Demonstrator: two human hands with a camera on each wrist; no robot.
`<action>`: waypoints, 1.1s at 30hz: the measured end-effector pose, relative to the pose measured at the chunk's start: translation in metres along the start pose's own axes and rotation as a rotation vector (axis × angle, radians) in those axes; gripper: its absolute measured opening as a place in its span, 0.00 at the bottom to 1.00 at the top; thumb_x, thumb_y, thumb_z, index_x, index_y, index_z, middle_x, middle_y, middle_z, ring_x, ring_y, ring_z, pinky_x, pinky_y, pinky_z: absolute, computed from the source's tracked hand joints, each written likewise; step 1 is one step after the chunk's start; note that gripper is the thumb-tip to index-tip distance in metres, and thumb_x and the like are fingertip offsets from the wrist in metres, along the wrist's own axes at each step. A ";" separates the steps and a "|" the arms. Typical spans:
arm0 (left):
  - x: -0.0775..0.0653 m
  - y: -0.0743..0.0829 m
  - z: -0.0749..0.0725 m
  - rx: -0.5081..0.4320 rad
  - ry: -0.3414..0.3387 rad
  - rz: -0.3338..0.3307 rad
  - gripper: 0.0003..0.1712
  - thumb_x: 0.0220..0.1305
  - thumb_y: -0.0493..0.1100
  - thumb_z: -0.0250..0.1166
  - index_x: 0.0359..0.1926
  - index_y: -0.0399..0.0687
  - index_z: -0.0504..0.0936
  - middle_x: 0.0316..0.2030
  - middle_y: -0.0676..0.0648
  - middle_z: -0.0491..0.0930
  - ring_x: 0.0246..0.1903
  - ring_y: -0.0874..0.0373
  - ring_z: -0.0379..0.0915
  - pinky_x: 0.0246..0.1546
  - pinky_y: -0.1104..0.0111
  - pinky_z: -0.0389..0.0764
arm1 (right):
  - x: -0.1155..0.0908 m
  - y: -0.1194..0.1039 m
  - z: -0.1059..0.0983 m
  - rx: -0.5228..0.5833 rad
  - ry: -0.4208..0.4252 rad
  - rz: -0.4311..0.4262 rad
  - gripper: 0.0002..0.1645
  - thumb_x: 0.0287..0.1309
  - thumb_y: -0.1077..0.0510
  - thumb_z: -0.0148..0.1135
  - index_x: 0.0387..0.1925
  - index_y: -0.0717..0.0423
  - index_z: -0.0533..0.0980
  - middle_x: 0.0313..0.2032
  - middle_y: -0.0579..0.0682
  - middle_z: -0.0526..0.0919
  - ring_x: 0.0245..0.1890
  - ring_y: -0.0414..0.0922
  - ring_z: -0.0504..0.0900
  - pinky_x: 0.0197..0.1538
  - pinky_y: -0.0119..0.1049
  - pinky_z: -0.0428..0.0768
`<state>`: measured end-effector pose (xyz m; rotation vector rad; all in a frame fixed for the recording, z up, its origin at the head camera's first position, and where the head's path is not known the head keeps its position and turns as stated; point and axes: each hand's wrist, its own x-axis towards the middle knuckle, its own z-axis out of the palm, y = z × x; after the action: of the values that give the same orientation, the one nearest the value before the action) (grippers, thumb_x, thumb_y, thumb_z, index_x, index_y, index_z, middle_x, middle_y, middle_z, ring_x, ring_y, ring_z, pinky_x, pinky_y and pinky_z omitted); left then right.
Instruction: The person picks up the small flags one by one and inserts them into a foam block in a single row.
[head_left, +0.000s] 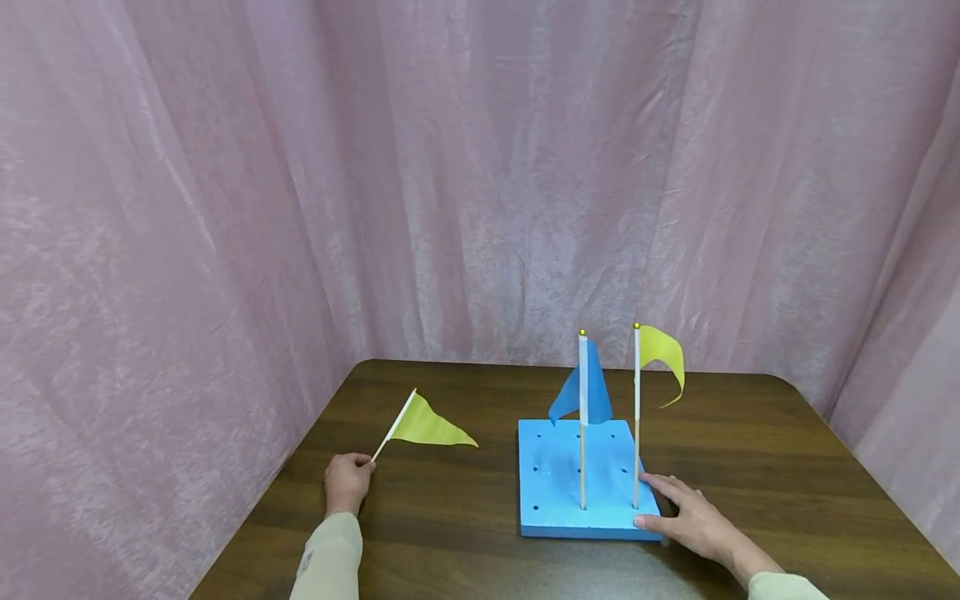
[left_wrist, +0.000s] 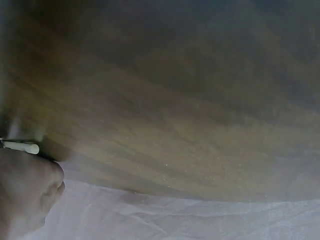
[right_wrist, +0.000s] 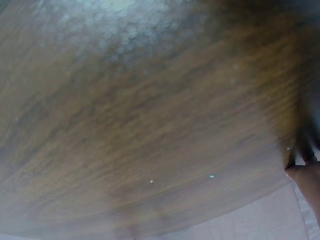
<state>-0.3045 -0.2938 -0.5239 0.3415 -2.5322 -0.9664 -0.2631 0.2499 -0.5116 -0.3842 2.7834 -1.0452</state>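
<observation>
My left hand [head_left: 348, 483] pinches the lower end of a stick that carries a yellow pennant flag [head_left: 429, 423]; the flag slants up and right over the table's left side. In the left wrist view the stick's pale rounded end [left_wrist: 31, 148] pokes out beside the fist. My right hand [head_left: 693, 518] rests against the right edge of a light blue board [head_left: 555, 492] with small holes, thumb at its front corner and fingers spread along the side. Upright in the board's front row stand a blue flag [head_left: 596, 383] and, right of it, another yellow flag [head_left: 663, 346].
A dark wood-grain table [head_left: 450, 500] with rounded far corners carries everything. Pink curtains [head_left: 487, 183] hang behind it and along both sides. Several holes [head_left: 536, 469] show in the board's left and back parts.
</observation>
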 end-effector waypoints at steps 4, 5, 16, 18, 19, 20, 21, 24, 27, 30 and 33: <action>0.001 -0.002 0.002 0.007 0.005 -0.012 0.08 0.57 0.33 0.67 0.34 0.28 0.86 0.34 0.32 0.84 0.40 0.31 0.77 0.45 0.45 0.74 | 0.000 0.000 0.000 0.004 -0.002 0.001 0.47 0.57 0.37 0.68 0.70 0.57 0.67 0.67 0.72 0.63 0.68 0.76 0.53 0.64 0.76 0.43; 0.001 -0.002 0.002 0.011 0.010 -0.012 0.08 0.57 0.32 0.67 0.34 0.28 0.86 0.34 0.32 0.84 0.40 0.31 0.77 0.45 0.45 0.74 | 0.000 0.001 0.000 0.005 -0.003 0.002 0.47 0.57 0.37 0.68 0.70 0.56 0.67 0.67 0.72 0.63 0.68 0.76 0.53 0.64 0.76 0.43; 0.001 0.003 0.002 0.068 0.040 0.007 0.05 0.56 0.31 0.65 0.28 0.32 0.85 0.30 0.34 0.83 0.36 0.33 0.77 0.41 0.47 0.74 | 0.001 0.000 0.000 0.008 -0.015 0.017 0.47 0.57 0.37 0.68 0.71 0.56 0.66 0.68 0.72 0.61 0.68 0.75 0.53 0.64 0.76 0.42; 0.002 0.003 0.001 0.077 0.034 0.014 0.05 0.57 0.31 0.64 0.28 0.32 0.85 0.30 0.34 0.83 0.36 0.33 0.77 0.41 0.47 0.75 | 0.001 0.000 0.000 0.012 -0.020 0.027 0.48 0.57 0.37 0.68 0.71 0.56 0.66 0.68 0.72 0.61 0.68 0.76 0.52 0.64 0.76 0.41; 0.002 0.003 0.001 0.079 0.031 0.016 0.06 0.57 0.31 0.64 0.28 0.32 0.85 0.31 0.34 0.84 0.36 0.33 0.78 0.41 0.46 0.75 | 0.001 0.000 -0.001 0.013 -0.022 0.031 0.48 0.57 0.36 0.68 0.71 0.55 0.65 0.68 0.72 0.60 0.69 0.76 0.51 0.64 0.76 0.41; 0.002 0.003 0.001 0.080 0.028 0.018 0.06 0.57 0.31 0.63 0.29 0.31 0.85 0.31 0.34 0.84 0.36 0.32 0.78 0.41 0.46 0.75 | 0.001 0.000 -0.001 0.015 -0.025 0.036 0.48 0.57 0.36 0.68 0.71 0.55 0.65 0.69 0.73 0.60 0.69 0.76 0.51 0.64 0.76 0.41; 0.003 0.003 0.001 0.078 0.025 0.017 0.07 0.58 0.32 0.63 0.30 0.31 0.85 0.31 0.33 0.84 0.37 0.32 0.78 0.41 0.46 0.75 | 0.001 0.000 -0.001 0.016 -0.026 0.039 0.48 0.57 0.36 0.68 0.72 0.55 0.65 0.69 0.73 0.60 0.69 0.76 0.51 0.64 0.76 0.41; 0.004 0.003 0.002 0.064 0.018 -0.001 0.08 0.60 0.33 0.62 0.32 0.30 0.85 0.33 0.33 0.84 0.38 0.32 0.78 0.43 0.46 0.75 | 0.001 0.001 -0.001 0.014 -0.026 0.039 0.48 0.57 0.36 0.67 0.72 0.55 0.65 0.69 0.73 0.59 0.68 0.76 0.51 0.64 0.76 0.41; 0.005 0.005 0.004 0.045 0.015 -0.023 0.07 0.62 0.33 0.62 0.34 0.31 0.84 0.34 0.34 0.84 0.40 0.33 0.78 0.44 0.46 0.75 | 0.001 0.001 -0.001 0.013 -0.022 0.028 0.48 0.57 0.37 0.68 0.71 0.55 0.65 0.68 0.73 0.60 0.68 0.76 0.51 0.64 0.76 0.42; 0.005 0.009 0.005 0.023 0.025 -0.024 0.06 0.63 0.33 0.62 0.34 0.32 0.84 0.34 0.34 0.83 0.40 0.34 0.77 0.45 0.46 0.75 | 0.001 0.001 0.000 0.011 -0.015 0.013 0.47 0.57 0.37 0.68 0.71 0.56 0.66 0.68 0.73 0.61 0.68 0.76 0.52 0.64 0.76 0.42; 0.005 0.014 0.007 0.001 0.044 -0.014 0.06 0.64 0.34 0.63 0.35 0.33 0.84 0.34 0.34 0.84 0.39 0.34 0.78 0.44 0.46 0.75 | 0.000 0.001 0.000 0.007 -0.005 -0.001 0.47 0.57 0.37 0.68 0.70 0.56 0.66 0.68 0.72 0.62 0.68 0.75 0.53 0.63 0.76 0.43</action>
<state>-0.3134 -0.2818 -0.5176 0.3777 -2.4933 -0.9530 -0.2636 0.2509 -0.5122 -0.3862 2.7743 -1.0527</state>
